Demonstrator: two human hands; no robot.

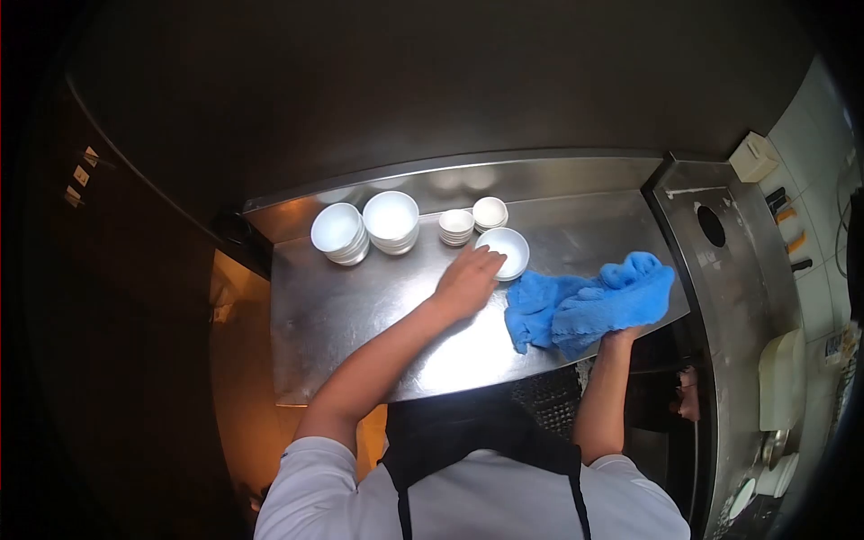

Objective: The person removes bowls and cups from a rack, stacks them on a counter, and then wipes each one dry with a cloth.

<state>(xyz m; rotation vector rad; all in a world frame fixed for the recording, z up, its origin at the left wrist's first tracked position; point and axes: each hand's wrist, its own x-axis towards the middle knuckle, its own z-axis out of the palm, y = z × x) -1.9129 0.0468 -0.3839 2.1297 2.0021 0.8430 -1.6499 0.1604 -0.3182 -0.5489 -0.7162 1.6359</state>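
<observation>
On the desk (342, 333), the left hand (472, 279), the nearer, has fingers closed over the left rim of the white bowl (511, 249); right of the bowl, a blue cloth (605, 311) hides the fingers of the right hand (622, 334), grip unclear.

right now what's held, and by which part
The right hand holds the blue cloth from underneath, near its right end; the left hand touches the rightmost bowl at its left rim, grip unclear.

A dark wall (432, 85), perhaps metal, rises behind the steel counter (328, 315).
</observation>
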